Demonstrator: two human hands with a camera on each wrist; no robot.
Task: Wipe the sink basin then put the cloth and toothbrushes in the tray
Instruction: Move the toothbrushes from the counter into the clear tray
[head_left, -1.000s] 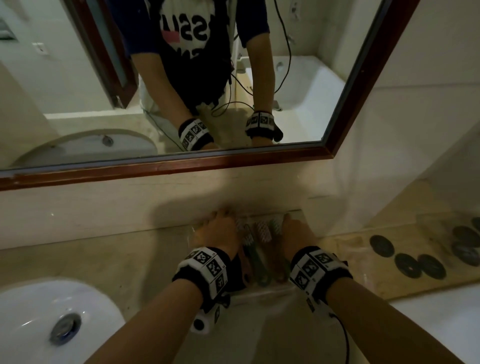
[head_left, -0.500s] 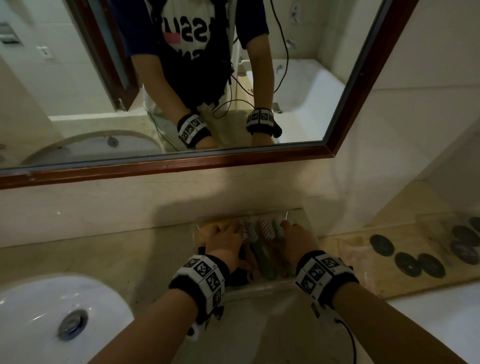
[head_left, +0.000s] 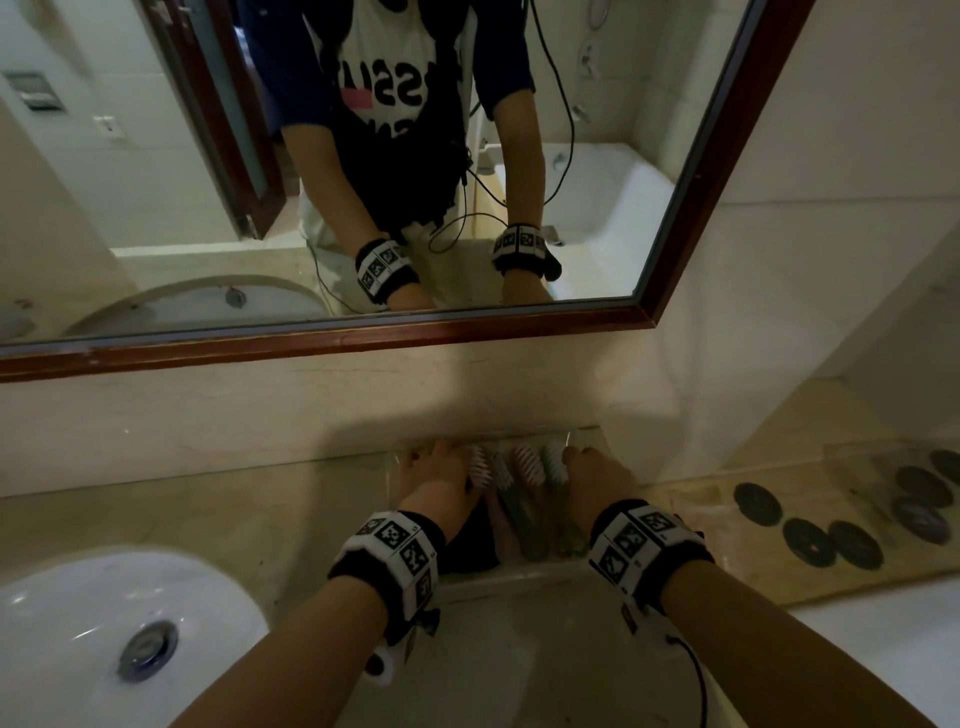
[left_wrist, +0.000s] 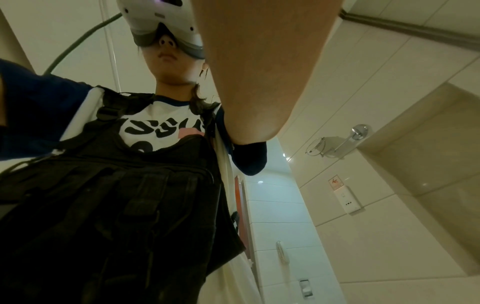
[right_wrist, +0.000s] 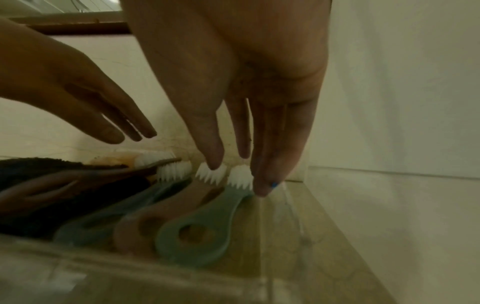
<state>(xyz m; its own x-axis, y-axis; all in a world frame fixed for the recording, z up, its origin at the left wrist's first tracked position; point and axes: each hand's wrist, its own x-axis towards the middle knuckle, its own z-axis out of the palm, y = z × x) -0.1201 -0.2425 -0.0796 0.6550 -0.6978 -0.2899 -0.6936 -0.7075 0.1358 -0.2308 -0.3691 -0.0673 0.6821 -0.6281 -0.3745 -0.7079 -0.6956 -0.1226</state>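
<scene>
A clear tray (head_left: 519, 570) stands on the counter against the wall. In it lie several toothbrushes (head_left: 524, 514) side by side, white bristles toward the wall, and a dark cloth (head_left: 467, 543) at the left. My left hand (head_left: 434, 470) hovers over the tray's left end and my right hand (head_left: 592, 470) over its right end. In the right wrist view my right hand (right_wrist: 239, 174) has straight fingers touching the bristle heads of the green toothbrush (right_wrist: 207, 226) and the pink one (right_wrist: 155, 214). My left hand (right_wrist: 124, 131) floats flat above the cloth (right_wrist: 39, 174), holding nothing.
The white sink basin (head_left: 104, 623) with its drain is at the lower left. A wood-framed mirror (head_left: 363, 332) hangs above the counter. A second clear tray (head_left: 701, 561) holding dark round discs (head_left: 810, 540) sits to the right. The left wrist view faces up at the person.
Both hands stay at the tray's far end and shift only slightly. The toothbrush heads between them show more clearly now.
</scene>
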